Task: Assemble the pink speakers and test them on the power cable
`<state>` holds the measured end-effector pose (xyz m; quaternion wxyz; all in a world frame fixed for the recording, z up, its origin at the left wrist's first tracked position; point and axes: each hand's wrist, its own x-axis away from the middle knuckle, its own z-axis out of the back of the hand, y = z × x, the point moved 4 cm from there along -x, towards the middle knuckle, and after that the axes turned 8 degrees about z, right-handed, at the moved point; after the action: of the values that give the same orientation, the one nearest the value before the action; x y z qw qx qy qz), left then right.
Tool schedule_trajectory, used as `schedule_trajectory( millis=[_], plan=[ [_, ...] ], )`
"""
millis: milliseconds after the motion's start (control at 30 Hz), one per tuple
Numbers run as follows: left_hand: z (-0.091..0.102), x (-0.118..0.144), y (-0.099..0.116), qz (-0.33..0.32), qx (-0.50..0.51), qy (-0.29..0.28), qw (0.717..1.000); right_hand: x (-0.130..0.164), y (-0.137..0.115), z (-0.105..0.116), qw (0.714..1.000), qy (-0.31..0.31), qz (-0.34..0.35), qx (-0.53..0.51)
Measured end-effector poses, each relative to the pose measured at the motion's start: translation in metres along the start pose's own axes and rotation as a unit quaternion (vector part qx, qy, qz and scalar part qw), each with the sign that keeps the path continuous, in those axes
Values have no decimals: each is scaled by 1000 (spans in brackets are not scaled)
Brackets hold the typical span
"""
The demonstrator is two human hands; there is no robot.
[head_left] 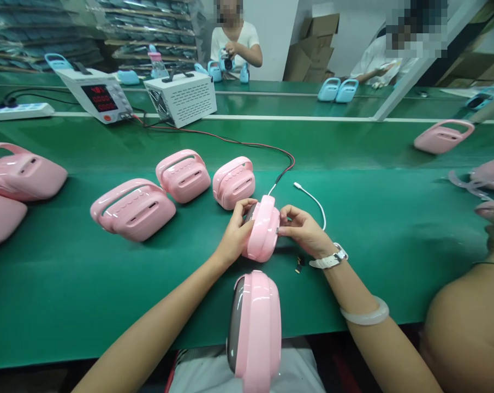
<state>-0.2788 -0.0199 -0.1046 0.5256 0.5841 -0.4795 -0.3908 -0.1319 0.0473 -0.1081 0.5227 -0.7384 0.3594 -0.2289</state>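
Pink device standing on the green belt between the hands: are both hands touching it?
Touching. The head view shows the left hand gripping the pink device on one side and the right hand's fingertips pressed to the other.

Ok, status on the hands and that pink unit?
Left hand and right hand both gripping pink unit on edge. White cable lies loose behind. Second unit near lap.
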Motion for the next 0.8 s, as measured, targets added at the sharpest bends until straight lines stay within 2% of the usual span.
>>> schedule_trajectory(
  millis=[200,433,800],
  plan=[
    [-4,1,3,-2,7,-33,999,0,0,-1,1000,4,-6,8],
    [-5,6,9,-12,-38,-22,999,2,-3,-3,999,30,-26,11],
    [-4,2,10,-35,-61,-21,997,-2,-4,-2,998,8,-64,17]
  ],
)
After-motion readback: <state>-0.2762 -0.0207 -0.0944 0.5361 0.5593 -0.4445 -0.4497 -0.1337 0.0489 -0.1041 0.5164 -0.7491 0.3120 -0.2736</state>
